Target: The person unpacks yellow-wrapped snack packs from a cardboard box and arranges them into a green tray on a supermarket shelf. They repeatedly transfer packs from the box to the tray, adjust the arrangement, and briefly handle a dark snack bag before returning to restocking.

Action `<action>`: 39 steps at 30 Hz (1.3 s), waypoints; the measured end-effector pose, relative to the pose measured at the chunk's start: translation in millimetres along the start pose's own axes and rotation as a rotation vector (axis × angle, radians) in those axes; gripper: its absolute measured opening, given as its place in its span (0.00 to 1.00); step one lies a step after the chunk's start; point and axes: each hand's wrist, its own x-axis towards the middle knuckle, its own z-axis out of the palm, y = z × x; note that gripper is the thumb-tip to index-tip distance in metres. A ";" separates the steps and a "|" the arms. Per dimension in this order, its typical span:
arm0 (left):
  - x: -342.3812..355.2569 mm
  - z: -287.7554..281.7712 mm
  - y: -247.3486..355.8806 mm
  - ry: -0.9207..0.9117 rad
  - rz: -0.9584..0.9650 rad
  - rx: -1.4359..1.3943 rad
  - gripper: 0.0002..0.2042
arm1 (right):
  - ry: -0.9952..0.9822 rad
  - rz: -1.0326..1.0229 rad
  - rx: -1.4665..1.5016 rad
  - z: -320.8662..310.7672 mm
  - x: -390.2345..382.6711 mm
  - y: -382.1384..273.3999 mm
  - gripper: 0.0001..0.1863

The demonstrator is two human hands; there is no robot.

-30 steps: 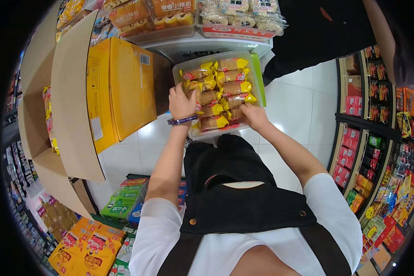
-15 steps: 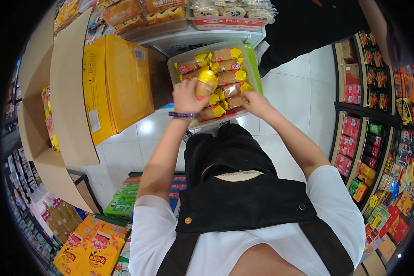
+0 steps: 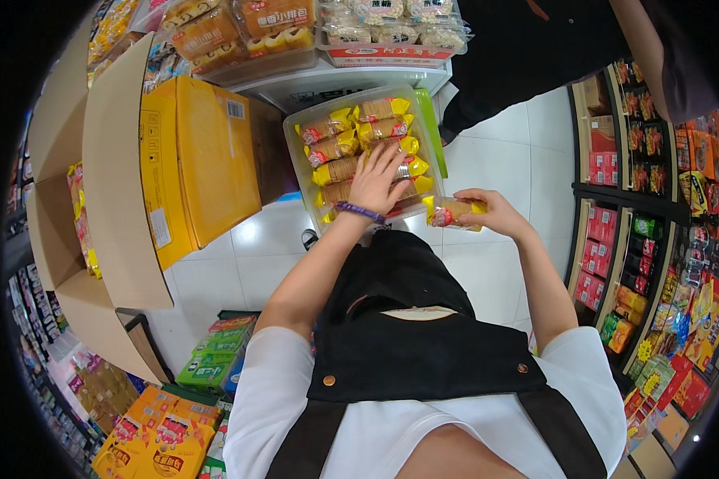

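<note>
A clear plastic tub (image 3: 299, 156) holds several yellow-wrapped snack packs (image 3: 358, 136) in rows. My left hand (image 3: 377, 180), with a purple band on the wrist, lies flat with spread fingers on the packs in the tub's near half. My right hand (image 3: 491, 212) is just right of the tub's near corner, closed on one yellow-wrapped snack pack (image 3: 449, 213) held over the floor.
A yellow box (image 3: 204, 156) sits inside an open cardboard carton (image 3: 120, 176) at the left. A white shelf (image 3: 351, 76) with packaged cakes lies beyond the tub. Another person in black (image 3: 535, 48) stands at the top right. Snack racks (image 3: 647, 223) line the right; boxes (image 3: 216, 359) lie on the floor.
Both hands were in the tub a second ago. My right hand has drawn out to the right with one pack, and my left hand has laid flat on the remaining packs.
</note>
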 end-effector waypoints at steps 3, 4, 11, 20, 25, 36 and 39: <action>1.3 40.0 -17.6 -0.104 -0.024 0.116 0.31 | 0.067 0.005 0.123 1.9 -4.7 -7.0 0.29; 1.3 44.4 -15.3 -0.119 -0.007 0.170 0.32 | 0.090 -0.011 0.140 1.4 -5.3 -8.1 0.28; -6.2 83.4 -33.9 -0.197 -0.005 0.351 0.31 | 0.146 -0.077 0.236 14.1 20.8 -33.0 0.29; -42.6 -115.4 51.0 0.238 0.063 -0.318 0.28 | 0.364 -0.670 -0.369 48.1 146.6 -105.6 0.26; -134.7 -254.0 116.5 0.316 -0.184 -0.215 0.19 | 0.223 -0.740 -0.517 85.8 224.0 -143.4 0.27; -217.7 -478.2 117.0 1.066 -0.426 0.350 0.08 | 0.334 -0.701 -0.799 105.0 264.1 -103.0 0.24; -228.1 -544.0 33.8 0.916 -0.544 0.013 0.12 | 0.400 -0.798 -0.787 113.1 255.8 -109.5 0.21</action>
